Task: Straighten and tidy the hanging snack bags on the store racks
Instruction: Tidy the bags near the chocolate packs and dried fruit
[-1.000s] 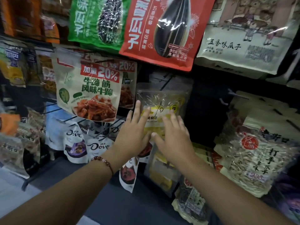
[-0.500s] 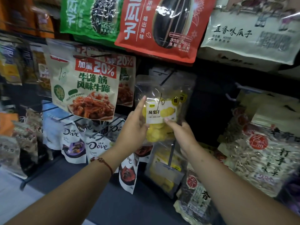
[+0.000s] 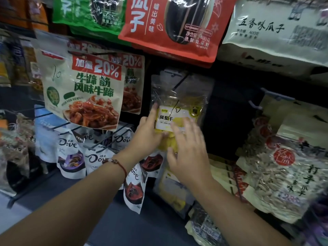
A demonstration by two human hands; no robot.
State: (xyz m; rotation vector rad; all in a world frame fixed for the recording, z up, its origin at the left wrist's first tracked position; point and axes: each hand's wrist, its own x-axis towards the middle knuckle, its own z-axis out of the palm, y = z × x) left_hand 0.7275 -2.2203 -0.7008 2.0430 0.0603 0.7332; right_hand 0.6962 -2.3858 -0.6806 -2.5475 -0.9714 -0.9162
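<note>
Dim shop aisle, dark wire rack [image 3: 58, 126] w/ pegs sticking out, floor grey below. Bags hang in rows, crowded, overlapping. Top row: green seed bag [image 3: 92, 13], glossy red seed bag [image 3: 177, 27] w/ a big black seed printed on it, pale paper-look bag [image 3: 276, 32] to the right. Mid left: cream pouch [image 3: 83, 93] w/ red 20% banner and a saucy meat photo, a twin just behind it. Below that, white Dove pouches [image 3: 71, 153] in a cluster. Far right, clear bags of striped seeds [image 3: 284, 174] w/ a red round seal.

Centre: clear crinkly pineapple bag [image 3: 179, 96], hung on a peg at its top, yellow pieces inside, white-yellow label. Left hand [image 3: 147, 135], red bead bracelet on the wrist, lies along the bag's left edge, fingers straight and pointing up, touching. Right hand [image 3: 188, 150] is spread flat over the lower front of the bag, fingers straight, pressing; a bit blurred. More clear yellow bags [image 3: 170, 192] hang beneath, partly hidden by the right forearm.
</note>
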